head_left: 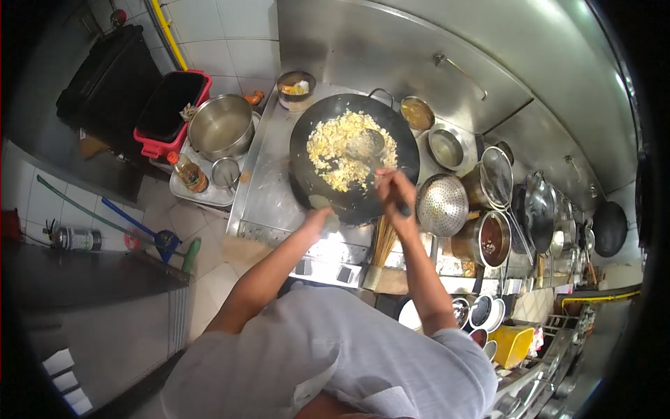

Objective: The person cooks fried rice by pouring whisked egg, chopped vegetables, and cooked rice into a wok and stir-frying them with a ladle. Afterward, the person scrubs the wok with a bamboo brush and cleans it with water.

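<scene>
A large black wok (307,167) sits on the steel stove, with pale yellow and white chopped food (331,143) spread inside it. My right hand (396,192) is closed around the dark handle of a ladle (366,144), whose round bowl rests in the food. At the wok's near left rim, my left hand (318,221) is closed on a greyish cloth (328,222) against the edge. A perforated strainer (442,204) lies just right of my right hand.
Left of the stove stand a steel pot (221,127), a sauce bottle (189,174) and a red bin (155,144). A small bowl (296,84) is behind the wok. Pots (490,239) and a wire strainer (496,178) crowd the right. A bamboo brush (383,244) lies near my right forearm.
</scene>
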Demonstrator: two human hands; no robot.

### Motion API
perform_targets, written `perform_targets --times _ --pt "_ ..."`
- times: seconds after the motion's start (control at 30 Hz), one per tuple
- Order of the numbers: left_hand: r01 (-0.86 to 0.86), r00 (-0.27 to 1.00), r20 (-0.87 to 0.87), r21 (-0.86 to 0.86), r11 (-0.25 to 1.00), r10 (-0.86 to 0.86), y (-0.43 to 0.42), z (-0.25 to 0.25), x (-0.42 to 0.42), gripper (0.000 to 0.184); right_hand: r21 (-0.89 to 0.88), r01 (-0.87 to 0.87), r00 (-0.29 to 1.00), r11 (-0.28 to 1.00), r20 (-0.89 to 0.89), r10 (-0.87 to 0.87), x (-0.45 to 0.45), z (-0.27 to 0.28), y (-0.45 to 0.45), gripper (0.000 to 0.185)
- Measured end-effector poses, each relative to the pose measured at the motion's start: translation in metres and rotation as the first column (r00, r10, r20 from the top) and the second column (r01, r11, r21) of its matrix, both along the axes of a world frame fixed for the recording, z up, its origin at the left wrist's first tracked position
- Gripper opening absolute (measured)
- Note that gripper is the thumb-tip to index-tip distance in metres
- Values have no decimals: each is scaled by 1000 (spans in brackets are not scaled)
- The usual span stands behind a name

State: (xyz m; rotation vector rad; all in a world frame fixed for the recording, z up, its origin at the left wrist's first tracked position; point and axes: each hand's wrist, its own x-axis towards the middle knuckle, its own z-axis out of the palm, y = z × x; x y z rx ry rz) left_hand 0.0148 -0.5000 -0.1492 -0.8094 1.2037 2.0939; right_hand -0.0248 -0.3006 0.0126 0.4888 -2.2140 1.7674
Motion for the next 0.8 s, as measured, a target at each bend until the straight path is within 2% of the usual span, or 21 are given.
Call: perform_targets --times 0.03,0.1,0.13,0.2,0.37,0.4,0.43,0.47,0.5,0.53,0.57,0.63,0.67,0.8 --pt "5 1000 -7 7 1000 -5 0 2 -4 17 -192 -85 968 978 218 127 23 1 -4 19" --pt "27 1000 12 -9 1000 -27 -3 19 -1 17 -427 -32 757 904 580 301 68 26 -19 31" --pt "2 1000 -2 16 1000 -2 -3 21 -3 17 -717 188 704 671 575 417 82 46 -39 32" --pt "-19 1000 -3 52 998 19 -1 26 1 16 -849 420 668 320 528 524 96 49 -46 34" --pt "68 998 -12 106 992 -67 -1 -3 -5 14 -569 309 487 762 783 387 95 -16 -7 53" --pt "36 999 -12 81 996 -35 0 2 -3 13 -136 82 571 987 818 65 106 -22 -3 66" --pt "1 1000 -11 58 998 0 0 2 -2 13 -136 82 569 987 819 66 120 -33 1 66" --pt "-1 1000 -5 59 998 1 -1 2 -2 13 291 -4 747 957 637 -191 134 -46 5 72" --pt "-35 999 -5 71 997 35 -2 0 -3 12 545 -37 791 837 529 -309 140 -45 4 78" --pt "-68 998 -3 84 994 69 -1 -1 -3 11 760 -44 827 648 392 -404 145 -43 4 84" --pt "-67 998 -1 88 994 67 -1 -1 -3 11 763 -44 825 645 391 -407 145 -52 10 84" --pt "-60 998 27 91 994 58 -1 3 -3 12 842 -87 851 533 341 -400 139 -73 26 88" --pt "-66 998 28 90 994 63 -1 2 -1 12 849 -84 860 522 326 -392 138 -76 29 90" --pt "-60 998 9 86 994 59 -2 -7 -7 15 795 -59 843 603 364 -397 151 -68 23 91"
